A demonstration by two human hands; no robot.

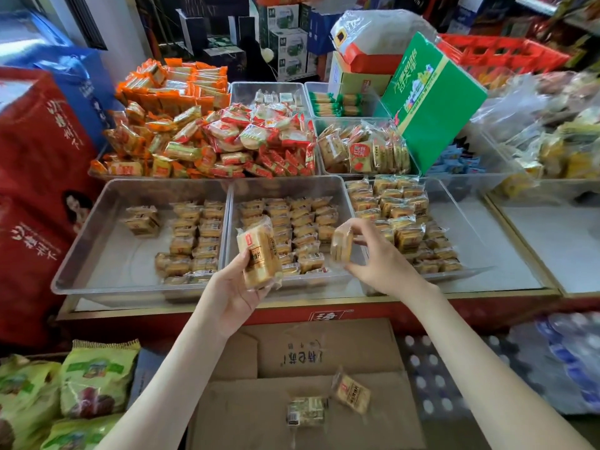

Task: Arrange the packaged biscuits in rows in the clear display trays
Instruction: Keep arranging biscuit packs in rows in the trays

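My left hand [233, 287] grips one biscuit pack [259, 254] and my right hand [380, 258] pinches a second pack [341, 245] over the middle tray [285, 185], whose rows seem nearly full; left tray [136, 190] part-filled; two loose packs [306, 410] remain on the cardboard box [246, 410]

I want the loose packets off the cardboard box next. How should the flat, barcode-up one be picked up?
Come from above and pinch the packet, thumb on the near edge, fingers on the far one. It lies flat on the cardboard box, with bare cardboard before and behind it, so those edges look free.
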